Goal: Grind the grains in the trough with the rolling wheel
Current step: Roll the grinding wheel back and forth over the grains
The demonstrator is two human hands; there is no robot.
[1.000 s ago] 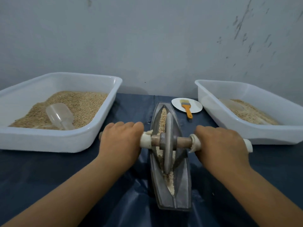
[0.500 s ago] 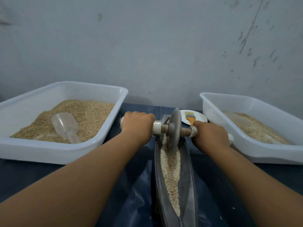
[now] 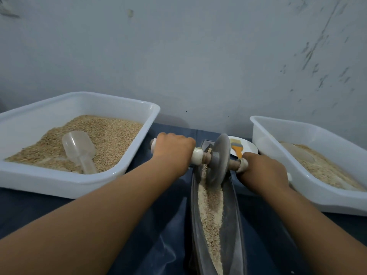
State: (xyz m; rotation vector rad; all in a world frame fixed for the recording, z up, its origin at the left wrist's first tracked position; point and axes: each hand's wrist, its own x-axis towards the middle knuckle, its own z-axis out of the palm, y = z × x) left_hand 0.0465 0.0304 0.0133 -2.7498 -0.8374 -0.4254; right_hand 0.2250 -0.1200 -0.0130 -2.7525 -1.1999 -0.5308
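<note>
Left hand (image 3: 174,148): knuckles up, fingers curled round the left handle of the axle (image 3: 197,155), forearm stretched forward from lower left. Right hand (image 3: 262,169): likewise clenched round the right handle, forearm reaching in from lower right.

Rolling wheel (image 3: 219,158): grey disc, upright on edge, tilted slightly, set between both hands on the axle; sits at the far end of the trough (image 3: 233,215).

Trough: narrow, dark, boat-shaped, running toward the viewer between the forearms. Grains (image 3: 210,211): pale strip along the trough floor, nearer than the wheel.

Left tub (image 3: 59,183): white, beside the left hand, filled with brown grain; clear scoop (image 3: 79,148) lying on the grain, handle toward the viewer.

Right tub (image 3: 317,197): white, touching or just beside the right hand, holding paler grain.

Small white plate (image 3: 249,148): beyond the wheel, partly hidden by it; brush (image 3: 237,148) with orange handle lying on it.

Dark blue cloth (image 3: 162,235): under everything. Grey wall (image 3: 198,66): behind.
</note>
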